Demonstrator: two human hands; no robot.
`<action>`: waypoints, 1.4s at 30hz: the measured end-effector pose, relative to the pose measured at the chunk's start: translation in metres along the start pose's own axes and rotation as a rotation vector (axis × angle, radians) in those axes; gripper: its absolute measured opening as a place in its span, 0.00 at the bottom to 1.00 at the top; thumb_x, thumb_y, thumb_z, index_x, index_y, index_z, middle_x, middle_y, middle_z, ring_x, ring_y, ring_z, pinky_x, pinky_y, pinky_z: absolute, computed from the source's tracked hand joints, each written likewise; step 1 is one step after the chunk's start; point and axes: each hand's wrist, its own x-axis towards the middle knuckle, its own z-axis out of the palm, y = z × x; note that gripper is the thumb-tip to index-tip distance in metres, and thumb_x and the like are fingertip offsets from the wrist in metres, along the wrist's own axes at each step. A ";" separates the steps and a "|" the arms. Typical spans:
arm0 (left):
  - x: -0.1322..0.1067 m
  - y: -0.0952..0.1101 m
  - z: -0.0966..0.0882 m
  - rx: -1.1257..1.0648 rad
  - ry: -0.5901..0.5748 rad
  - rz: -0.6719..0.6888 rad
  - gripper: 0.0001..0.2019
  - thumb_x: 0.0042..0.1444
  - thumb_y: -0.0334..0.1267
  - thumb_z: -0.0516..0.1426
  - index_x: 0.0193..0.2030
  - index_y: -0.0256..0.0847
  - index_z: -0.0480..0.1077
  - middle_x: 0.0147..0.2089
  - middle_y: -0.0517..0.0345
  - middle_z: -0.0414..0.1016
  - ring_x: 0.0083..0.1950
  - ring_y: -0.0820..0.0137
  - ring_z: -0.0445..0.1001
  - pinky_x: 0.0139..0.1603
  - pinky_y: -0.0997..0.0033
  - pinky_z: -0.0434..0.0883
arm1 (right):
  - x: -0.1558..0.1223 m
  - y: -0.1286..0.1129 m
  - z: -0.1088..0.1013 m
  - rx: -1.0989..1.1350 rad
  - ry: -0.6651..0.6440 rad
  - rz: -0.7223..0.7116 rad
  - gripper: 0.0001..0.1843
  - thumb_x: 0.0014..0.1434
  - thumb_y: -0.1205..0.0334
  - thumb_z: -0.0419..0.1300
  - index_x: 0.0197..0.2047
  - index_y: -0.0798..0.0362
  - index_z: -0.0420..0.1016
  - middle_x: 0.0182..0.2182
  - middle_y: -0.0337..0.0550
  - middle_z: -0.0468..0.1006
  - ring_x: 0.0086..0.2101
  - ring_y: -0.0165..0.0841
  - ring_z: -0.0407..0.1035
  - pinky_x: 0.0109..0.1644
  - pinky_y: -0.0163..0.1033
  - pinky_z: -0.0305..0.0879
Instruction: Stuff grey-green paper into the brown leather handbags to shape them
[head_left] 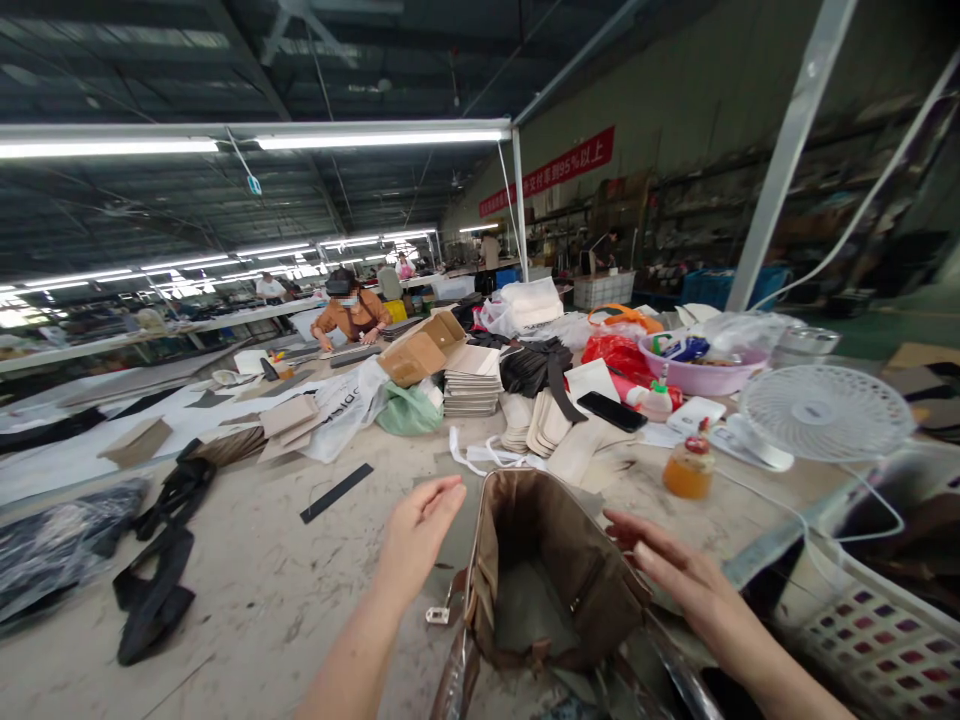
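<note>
A brown handbag (551, 600) stands upright on the worktable with its mouth open, showing a brown lining and an inner zip. Its handles, which look wrapped in clear film, hang toward me. A small metal clasp (438, 612) dangles on a strap at its left side. My left hand (424, 525) hovers just left of the bag's rim, fingers stretched out and holding nothing. On the other side, my right hand (667, 560) has its fingers extended along the bag's right wall. Whether those fingertips touch the bag, I cannot tell.
Beyond the bag lie stacked pale panels (471, 382), a black phone (611, 411) and a jar of amber liquid (688, 470). A white fan (825, 412) and a plastic basket (885, 620) stand at right. Black straps (161, 585) lie at left. A co-worker (351, 310) sits across the table.
</note>
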 end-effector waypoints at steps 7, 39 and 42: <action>0.063 0.023 0.033 0.374 -0.368 0.139 0.18 0.53 0.51 0.56 0.30 0.39 0.78 0.26 0.61 0.76 0.33 0.64 0.72 0.33 0.71 0.62 | -0.010 -0.013 0.015 -0.143 -0.098 -0.081 0.21 0.59 0.47 0.55 0.54 0.44 0.73 0.55 0.45 0.70 0.56 0.44 0.62 0.58 0.46 0.62; -0.100 -0.114 -0.017 -0.056 0.147 -0.013 0.38 0.49 0.65 0.53 0.59 0.40 0.66 0.66 0.46 0.59 0.68 0.50 0.52 0.68 0.50 0.50 | -0.001 -0.010 0.003 -0.428 0.075 -0.211 0.22 0.60 0.46 0.53 0.51 0.48 0.75 0.50 0.48 0.74 0.50 0.42 0.69 0.56 0.46 0.66; -0.125 -0.126 -0.021 0.145 0.156 0.145 0.33 0.53 0.57 0.54 0.62 0.42 0.62 0.66 0.48 0.60 0.67 0.52 0.55 0.67 0.52 0.52 | 0.026 -0.033 0.007 -0.551 0.079 -0.355 0.20 0.61 0.48 0.53 0.50 0.49 0.75 0.49 0.48 0.74 0.49 0.41 0.69 0.54 0.45 0.67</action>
